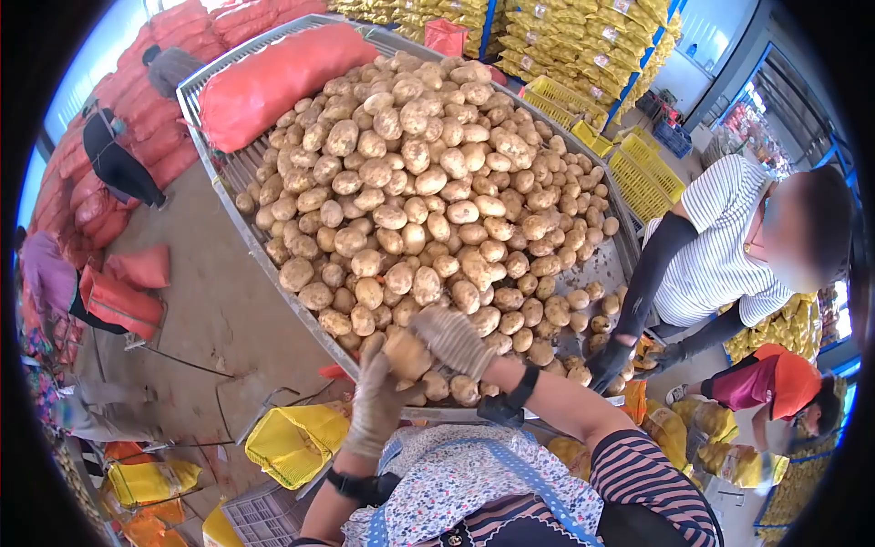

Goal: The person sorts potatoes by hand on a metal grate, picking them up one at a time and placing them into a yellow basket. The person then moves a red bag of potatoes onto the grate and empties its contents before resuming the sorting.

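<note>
A large potato (407, 355) is in my left hand (372, 406), which wears a pale work glove and has its fingers closed around the potato's left side. My right hand (453, 341), gloved too, lies just above and right of that potato, with its fingers stretched to the left over the pile. Its fingertips are close to the potato; whether they touch it is not clear. Beyond both hands, a big heap of potatoes (410, 191) covers the slatted metal table (260, 251).
A full red sack (283, 84) lies at the table's far left. On the right, a co-worker in a striped shirt (720, 219) reaches black-gloved hands to the table edge. Yellow mesh bags (296, 445) and a grey crate (264, 518) stand below left. Yellow crates (643, 173) are behind.
</note>
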A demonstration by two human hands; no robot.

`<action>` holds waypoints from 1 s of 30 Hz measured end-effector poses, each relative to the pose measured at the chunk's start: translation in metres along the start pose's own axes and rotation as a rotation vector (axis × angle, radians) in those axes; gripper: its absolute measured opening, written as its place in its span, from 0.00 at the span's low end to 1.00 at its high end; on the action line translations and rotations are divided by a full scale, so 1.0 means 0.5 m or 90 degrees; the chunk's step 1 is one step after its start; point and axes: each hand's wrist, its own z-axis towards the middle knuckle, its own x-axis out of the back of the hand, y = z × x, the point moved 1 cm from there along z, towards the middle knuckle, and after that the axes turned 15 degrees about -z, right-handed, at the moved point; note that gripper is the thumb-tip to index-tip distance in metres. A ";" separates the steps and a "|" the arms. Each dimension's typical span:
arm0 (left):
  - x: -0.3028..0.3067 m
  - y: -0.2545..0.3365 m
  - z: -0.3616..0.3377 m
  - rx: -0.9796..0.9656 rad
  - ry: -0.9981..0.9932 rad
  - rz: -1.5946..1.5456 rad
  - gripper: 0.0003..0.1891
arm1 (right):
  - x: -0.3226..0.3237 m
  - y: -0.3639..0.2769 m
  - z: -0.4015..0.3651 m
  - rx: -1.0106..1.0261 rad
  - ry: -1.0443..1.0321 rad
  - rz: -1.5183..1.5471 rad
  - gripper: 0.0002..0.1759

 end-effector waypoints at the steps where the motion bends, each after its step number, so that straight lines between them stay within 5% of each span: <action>1: -0.020 -0.022 0.019 0.037 -0.018 -0.022 0.22 | 0.040 -0.012 0.025 -0.045 -0.188 -0.017 0.18; 2: -0.003 -0.036 0.062 0.135 -0.030 -0.123 0.13 | 0.063 -0.008 0.044 -0.088 -0.375 -0.032 0.17; 3: 0.015 -0.053 0.084 0.130 -0.032 -0.116 0.13 | 0.053 0.034 0.049 -0.087 -0.367 -0.028 0.17; 5: 0.050 -0.078 0.096 0.135 0.003 -0.115 0.14 | 0.022 0.146 0.042 -0.095 -0.139 -0.240 0.20; 7: 0.040 -0.091 0.087 0.140 0.072 -0.146 0.13 | 0.027 0.211 0.039 -0.253 -0.212 -0.216 0.27; 11: 0.073 -0.124 0.076 0.172 0.031 -0.197 0.13 | -0.027 0.276 0.047 -0.222 -0.308 -0.285 0.33; 13: 0.073 -0.136 0.068 0.076 0.094 -0.053 0.15 | -0.057 0.271 0.051 -0.068 -0.125 -0.305 0.36; 16: 0.126 -0.148 0.087 0.124 0.113 -0.219 0.17 | -0.101 0.197 0.072 0.105 -0.178 -0.139 0.38; 19: 0.136 -0.161 0.084 0.117 0.127 -0.255 0.18 | -0.097 0.152 0.083 0.098 -0.258 -0.229 0.39; 23: 0.152 -0.150 0.082 0.028 0.044 -0.018 0.19 | -0.065 0.176 0.083 0.077 -0.375 -0.098 0.34; 25: 0.125 -0.145 0.076 -0.003 -0.012 0.054 0.20 | -0.034 0.203 0.069 0.125 -0.341 -0.125 0.25; 27: 0.075 -0.123 0.063 0.041 -0.026 0.021 0.24 | -0.011 0.214 0.041 0.003 -0.255 0.030 0.17; 29: 0.091 -0.115 0.089 0.068 -0.096 0.112 0.24 | 0.019 0.185 0.060 0.173 -0.285 0.075 0.14; 30: 0.080 -0.092 0.094 -0.150 -0.260 0.478 0.25 | 0.034 0.148 0.069 0.210 -0.244 0.115 0.13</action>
